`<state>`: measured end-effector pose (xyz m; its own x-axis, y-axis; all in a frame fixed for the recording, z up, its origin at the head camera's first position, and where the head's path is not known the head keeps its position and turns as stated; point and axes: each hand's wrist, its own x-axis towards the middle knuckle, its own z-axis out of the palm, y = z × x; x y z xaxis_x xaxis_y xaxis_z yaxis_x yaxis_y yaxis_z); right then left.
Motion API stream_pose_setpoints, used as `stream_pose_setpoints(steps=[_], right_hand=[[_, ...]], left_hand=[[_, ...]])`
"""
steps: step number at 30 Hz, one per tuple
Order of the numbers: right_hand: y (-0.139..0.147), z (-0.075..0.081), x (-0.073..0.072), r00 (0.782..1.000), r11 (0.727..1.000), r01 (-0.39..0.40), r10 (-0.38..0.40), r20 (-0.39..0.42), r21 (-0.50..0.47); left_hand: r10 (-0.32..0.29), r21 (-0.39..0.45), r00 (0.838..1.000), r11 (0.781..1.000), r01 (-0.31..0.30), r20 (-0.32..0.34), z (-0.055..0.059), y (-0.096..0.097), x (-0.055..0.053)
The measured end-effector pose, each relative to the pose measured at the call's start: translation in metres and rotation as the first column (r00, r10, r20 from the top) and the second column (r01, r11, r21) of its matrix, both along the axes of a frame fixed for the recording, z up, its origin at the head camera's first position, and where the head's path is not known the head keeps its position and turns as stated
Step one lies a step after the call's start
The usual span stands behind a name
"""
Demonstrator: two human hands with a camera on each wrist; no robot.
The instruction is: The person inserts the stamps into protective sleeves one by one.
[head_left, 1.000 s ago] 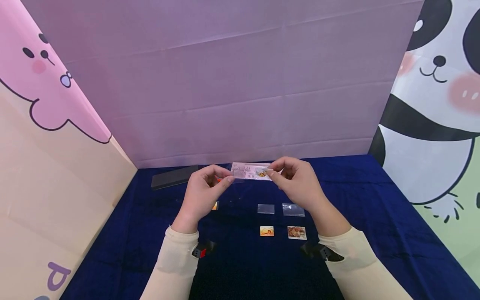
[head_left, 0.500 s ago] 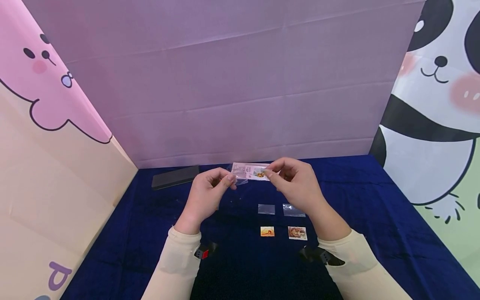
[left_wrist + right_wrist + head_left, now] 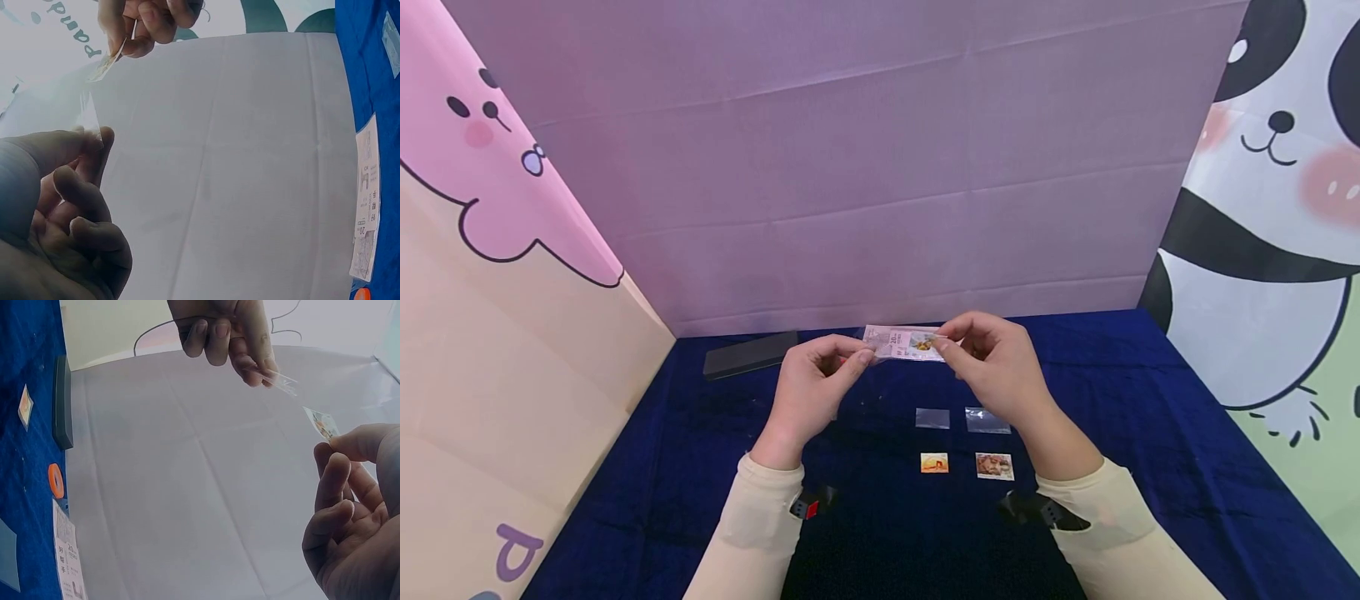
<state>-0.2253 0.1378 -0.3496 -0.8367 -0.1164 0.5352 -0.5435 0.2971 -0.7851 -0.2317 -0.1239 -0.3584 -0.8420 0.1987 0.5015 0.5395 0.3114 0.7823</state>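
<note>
My left hand (image 3: 820,379) pinches a small clear plastic sleeve (image 3: 92,119) between thumb and forefinger. Facing it, my right hand (image 3: 988,358) holds a small stamp-like picture card (image 3: 322,424) by its edge, the white border showing. Both are raised over the far part of the table, and a narrow gap separates card from sleeve in the wrist views. Behind them in the head view appears a pink printed slip (image 3: 898,340), which lies on the cloth. The other fingers of each hand are curled below the pinch.
Two clear sleeves (image 3: 932,418) lie on the blue cloth, with two picture cards (image 3: 935,462) nearer me. A long dark flat box (image 3: 748,356) rests at the back left. The right wrist view shows an orange ring (image 3: 52,478) and another card (image 3: 25,407).
My left hand has shifted slightly right, toward the card, and the sleeve's tilt has changed. The right hand has hardly moved. A card on the cloth is now hidden behind my left hand.
</note>
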Motion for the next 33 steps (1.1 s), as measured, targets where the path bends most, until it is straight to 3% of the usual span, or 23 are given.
stream_pose_setpoints(steps=[7,22,33], right_hand=[[-0.003,0.002,0.003,1.0,1.0,-0.008,0.007,-0.017,-0.022],[-0.009,0.001,0.006,1.0,1.0,0.005,-0.005,-0.016,0.015],[-0.011,-0.001,0.005,0.999,0.997,0.039,-0.038,-0.013,0.068]], left_hand=[[-0.018,0.055,0.999,0.998,0.016,0.036,0.001,-0.001,0.002],[-0.023,0.037,0.999,0.999,0.021,0.039,0.001,0.0,0.001],[0.009,-0.001,1.0,1.0,-0.009,0.025,0.0,0.002,0.001]])
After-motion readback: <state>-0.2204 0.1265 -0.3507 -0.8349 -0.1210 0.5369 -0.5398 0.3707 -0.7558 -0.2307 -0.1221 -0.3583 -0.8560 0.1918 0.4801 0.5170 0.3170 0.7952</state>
